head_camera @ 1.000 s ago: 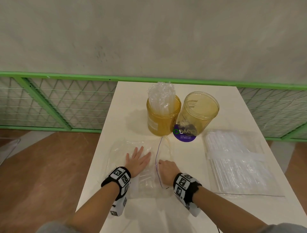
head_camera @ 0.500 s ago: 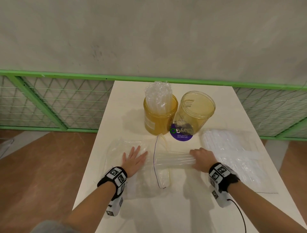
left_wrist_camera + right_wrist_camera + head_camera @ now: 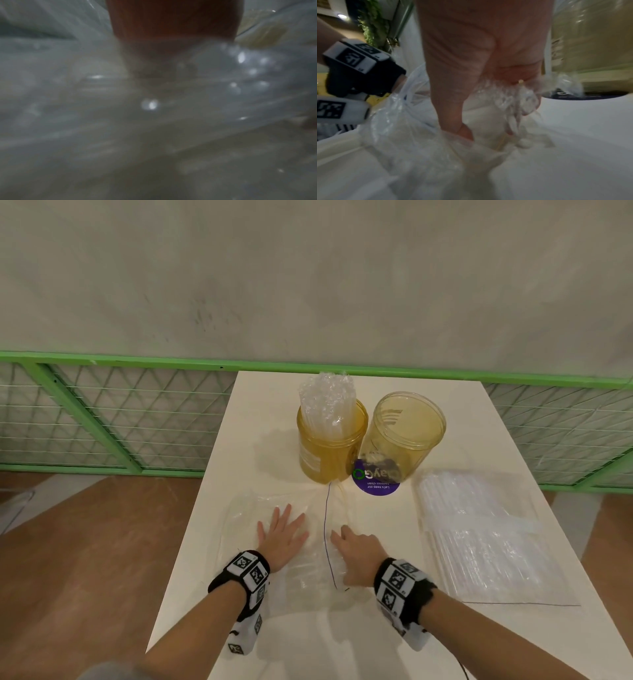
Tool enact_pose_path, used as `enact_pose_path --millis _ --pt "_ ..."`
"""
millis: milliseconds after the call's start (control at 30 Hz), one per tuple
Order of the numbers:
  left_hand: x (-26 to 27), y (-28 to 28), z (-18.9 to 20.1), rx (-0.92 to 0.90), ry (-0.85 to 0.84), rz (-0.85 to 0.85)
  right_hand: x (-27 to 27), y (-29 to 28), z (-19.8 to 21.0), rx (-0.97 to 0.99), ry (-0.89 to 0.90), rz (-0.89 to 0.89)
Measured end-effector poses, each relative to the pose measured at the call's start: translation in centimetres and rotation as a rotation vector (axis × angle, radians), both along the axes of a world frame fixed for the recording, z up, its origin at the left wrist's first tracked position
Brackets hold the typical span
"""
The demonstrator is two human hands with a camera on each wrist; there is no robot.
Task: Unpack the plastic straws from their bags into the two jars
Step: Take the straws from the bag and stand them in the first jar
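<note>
The person's left hand (image 3: 282,537) is lying flat, fingers straight and spread, on the near-empty clear plastic zip bag (image 3: 246,515) at the near left of the cream-white table (image 3: 260,412); it is probably pinning the bag down so the film cannot slide while the other hand is working inside. The right hand (image 3: 356,553) is reaching into the bag's mouth, beside the thin dark zip line (image 3: 325,529). In the right wrist view its fingers (image 3: 518,108) are curling under crinkled film and the thumb (image 3: 464,129) is pressing down opposite them, so it is apparently closing on a few clear plastic straws (image 3: 308,573) left in the bag (the straws themselves are hard to pick out through the film, so I cannot tell whether it is already gripping them).

Further back, two amber translucent plastic jars are standing side by side, touching or nearly so. The left jar (image 3: 330,450) is already holding an upright bundle of clear straws (image 3: 327,402) that sticks out above its rim; the right jar (image 3: 400,436) is holding none and is resting partly on a round purple sticker (image 3: 375,482). To the right, a second clear bag full of straws (image 3: 479,535) is lying flat, seemingly unopened.

By my judgement the first bag is nearly emptied, and the second bag is waiting for the empty jar.
</note>
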State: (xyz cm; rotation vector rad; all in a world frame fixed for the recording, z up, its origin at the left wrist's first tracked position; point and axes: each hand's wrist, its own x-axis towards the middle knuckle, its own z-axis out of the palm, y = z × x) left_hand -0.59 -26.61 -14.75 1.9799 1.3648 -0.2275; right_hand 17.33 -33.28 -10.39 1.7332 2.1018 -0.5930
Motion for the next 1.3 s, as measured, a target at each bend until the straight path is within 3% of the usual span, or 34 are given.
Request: enact_pose_path --millis 333,467,667,867,1033,1300 --pt "0.0 -0.1 -0.6 0.018 0.037 -0.040 -3.0 -1.0 -3.1 0.008 -0.075 0.192" --pt "0.0 0.1 -0.4 -0.005 0.038 -0.050 -3.1 -0.8 -3.5 -0.049 -0.050 0.148" --pt "-0.3 0.2 -0.6 0.004 0.025 -0.062 -4.0 -1.0 -1.7 -0.068 0.146 0.018" --pt "-0.5 0.4 -0.5 0.001 0.009 -0.069 -2.4 0.6 0.1 -0.169 0.046 0.063" --pt "-0.6 0.3 -0.8 0.024 0.016 -0.089 -0.2 1.1 1.0 -0.165 0.068 0.023" --pt "-0.6 0.4 -0.8 0.045 0.043 -0.112 2.5 -0.1 1.1 -0.316 0.288 -0.169"
